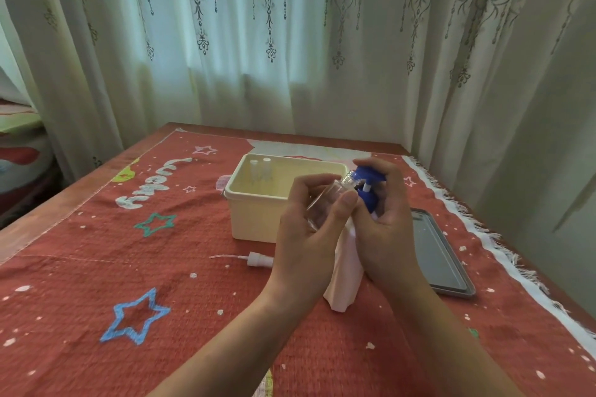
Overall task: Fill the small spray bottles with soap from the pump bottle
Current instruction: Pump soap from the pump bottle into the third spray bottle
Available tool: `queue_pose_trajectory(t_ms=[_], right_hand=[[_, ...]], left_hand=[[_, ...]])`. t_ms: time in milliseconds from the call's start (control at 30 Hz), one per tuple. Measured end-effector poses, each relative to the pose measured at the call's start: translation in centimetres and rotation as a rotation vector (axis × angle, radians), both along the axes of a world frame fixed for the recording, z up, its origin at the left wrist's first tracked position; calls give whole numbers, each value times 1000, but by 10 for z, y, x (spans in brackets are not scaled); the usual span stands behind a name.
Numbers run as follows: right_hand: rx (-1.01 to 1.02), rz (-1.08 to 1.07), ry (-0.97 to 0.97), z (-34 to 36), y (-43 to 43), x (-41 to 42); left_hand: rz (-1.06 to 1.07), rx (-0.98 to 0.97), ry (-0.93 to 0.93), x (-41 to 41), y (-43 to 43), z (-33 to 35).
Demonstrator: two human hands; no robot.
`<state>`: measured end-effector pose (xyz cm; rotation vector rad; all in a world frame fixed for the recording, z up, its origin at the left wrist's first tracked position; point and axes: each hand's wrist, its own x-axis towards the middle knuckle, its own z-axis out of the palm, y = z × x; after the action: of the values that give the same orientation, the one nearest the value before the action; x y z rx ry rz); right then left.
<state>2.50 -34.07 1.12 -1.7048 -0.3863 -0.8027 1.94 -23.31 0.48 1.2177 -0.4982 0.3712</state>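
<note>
My left hand (311, 229) grips a small clear spray bottle (325, 200), tilted with its open neck up against the nozzle of the blue pump head (367, 185). My right hand (385, 222) is curled over that pump head on top of the white pump bottle (345, 271), which stands on the cloth. The small bottle's white spray cap with its thin tube (254, 258) lies on the cloth to the left. Two more small clear spray bottles (260, 167) stand in the far left corner of the cream tub (254, 203).
A red patterned cloth (135, 267) covers the table. A grey tray (442, 255) lies at the right, beside the cloth's white fringed edge. Curtains hang close behind the table's far edge.
</note>
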Motion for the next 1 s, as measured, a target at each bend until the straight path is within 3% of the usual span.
queue_pose_trajectory(t_ms=[1000], right_hand=[[2,-13,-6,0,0,0]], left_hand=[[21,13,11,-2,0,-2]])
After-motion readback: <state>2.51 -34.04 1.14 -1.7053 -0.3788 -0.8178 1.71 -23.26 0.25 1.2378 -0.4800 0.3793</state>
